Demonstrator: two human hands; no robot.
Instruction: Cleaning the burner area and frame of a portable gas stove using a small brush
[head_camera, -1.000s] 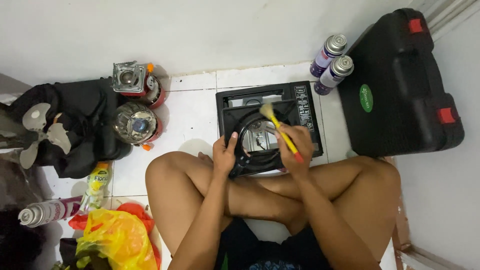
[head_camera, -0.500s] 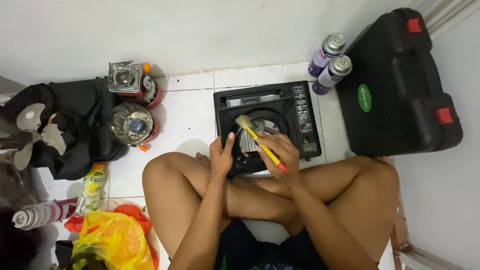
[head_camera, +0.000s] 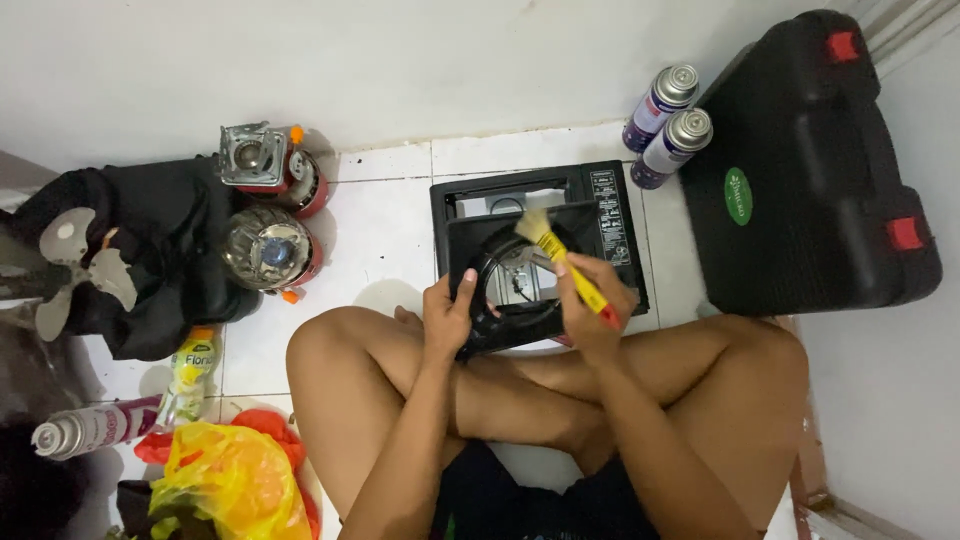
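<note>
Brushwork was the step in hand, as I judged it: dust being swept off the black stove top plate (head_camera: 500, 300) that I held tilted above the open black portable gas stove (head_camera: 610, 215) on the white tiled floor (head_camera: 380, 230). My left hand (head_camera: 447, 312) was closed on the plate's left edge, thumb over the rim and fingers wrapped beneath, propping it up from my crossed legs. My right hand (head_camera: 590, 300) was closed around the yellow-handled paintbrush (head_camera: 565, 262), gripping low on the handle near its red end, with the pale bristles pointing up and left and resting at or just over the plate's upper edge; I could not tell whether they actually touched it.

Both forearms ran forward from my lap, the left wrist fairly straight, the right wrist cocked inward so the brush lay diagonally across the plate's round opening. To my mind the next move called for a steady hold with the left while the right drew the bristles along the ring, keeping the plate from slipping down onto the stove body.

Two purple gas canisters (head_camera: 668, 125) stood just beside the stove's far right corner, next to a large black case (head_camera: 810, 170). Two small camping burners (head_camera: 268, 205) sat well apart on the left.
</note>
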